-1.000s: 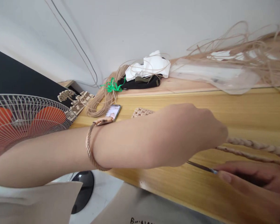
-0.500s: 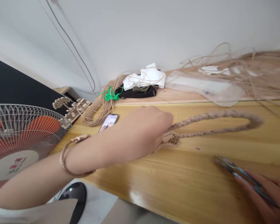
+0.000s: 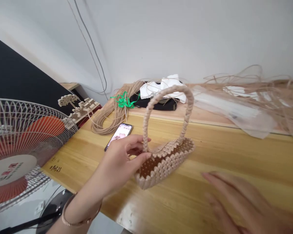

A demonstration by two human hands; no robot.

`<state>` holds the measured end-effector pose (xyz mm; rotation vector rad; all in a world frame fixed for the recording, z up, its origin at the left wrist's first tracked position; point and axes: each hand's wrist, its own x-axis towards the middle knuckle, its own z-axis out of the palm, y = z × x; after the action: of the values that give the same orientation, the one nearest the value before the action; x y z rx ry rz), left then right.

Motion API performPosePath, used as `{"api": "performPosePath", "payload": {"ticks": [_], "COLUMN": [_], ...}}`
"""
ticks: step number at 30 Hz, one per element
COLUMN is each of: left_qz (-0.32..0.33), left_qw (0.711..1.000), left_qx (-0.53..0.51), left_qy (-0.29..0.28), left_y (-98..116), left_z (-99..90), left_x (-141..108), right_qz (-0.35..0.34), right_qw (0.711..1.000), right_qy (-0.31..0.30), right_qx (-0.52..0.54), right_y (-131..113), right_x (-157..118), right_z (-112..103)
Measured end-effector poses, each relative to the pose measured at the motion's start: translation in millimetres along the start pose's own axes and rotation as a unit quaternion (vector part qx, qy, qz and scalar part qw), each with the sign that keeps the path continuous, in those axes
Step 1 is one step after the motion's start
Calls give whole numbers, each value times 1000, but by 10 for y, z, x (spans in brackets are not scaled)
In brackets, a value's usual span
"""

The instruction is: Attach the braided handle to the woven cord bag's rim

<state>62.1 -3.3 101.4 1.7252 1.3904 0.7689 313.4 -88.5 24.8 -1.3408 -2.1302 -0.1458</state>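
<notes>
A small woven basket in pale beige strands stands upright on the wooden table, its tall braided handle arching above it. My left hand pinches the near-left side, thumb at the rim and fingers around the foot of the handle. Through the opening a brown inside shows. To the right of the basket, apart from it, is my right hand, blurred, with fingers stretched out and nothing seen in them. The cutting tool from before is out of sight.
A lit phone lies behind my left hand. Beyond it are a strand bundle tied with green ribbon, a black pouch under white paper, a plastic bag and loose strands. A fan stands at the left.
The basket has turned from lying sideways in my left hand to standing upright with its opening showing. My right hand has let go of the cutting tool and moved further into view.
</notes>
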Motion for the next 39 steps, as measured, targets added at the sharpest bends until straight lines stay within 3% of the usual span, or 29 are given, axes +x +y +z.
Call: {"api": "performPosePath", "payload": {"ticks": [2,6,13,17,20,22,25,26,29,33,39], "left_qz": [-49,-114,-148,-151,-150,-147,-142,-141,-142,-147,-144], "left_qw": [994,963,925,921,923,924,923,923,923,938,950], "left_qx": [-91,-242,-343,-353,-345,-342,-341,-341,-339,-285,-235], "left_qy": [21,23,72,65,77,90,106,110,115,135,146], "left_y": [-138,-390,-600,-639,-678,-706,-738,-744,-749,-719,-661], "left_z": [5,65,112,94,48,-2,-85,-108,-150,-146,-136], "left_x": [-28,-66,68,167,205,201,168,157,137,117,90], "right_qz": [-91,-127,-176,-209,-227,-195,-80,-32,-75,-62,-58], "right_qw": [996,991,981,970,967,978,997,998,991,985,976], "right_qy": [-11,-23,-79,-123,-113,-75,-14,-35,-103,-140,-184], "right_qx": [17,18,19,15,-1,-2,-15,-32,-43,-79,-99], "right_y": [-250,-486,-383,-280,-175,-80,56,86,118,73,-48], "right_x": [435,912,1086,1222,1283,1230,931,778,246,-300,-429], "right_z": [48,219,379,439,398,299,126,91,106,277,434]}}
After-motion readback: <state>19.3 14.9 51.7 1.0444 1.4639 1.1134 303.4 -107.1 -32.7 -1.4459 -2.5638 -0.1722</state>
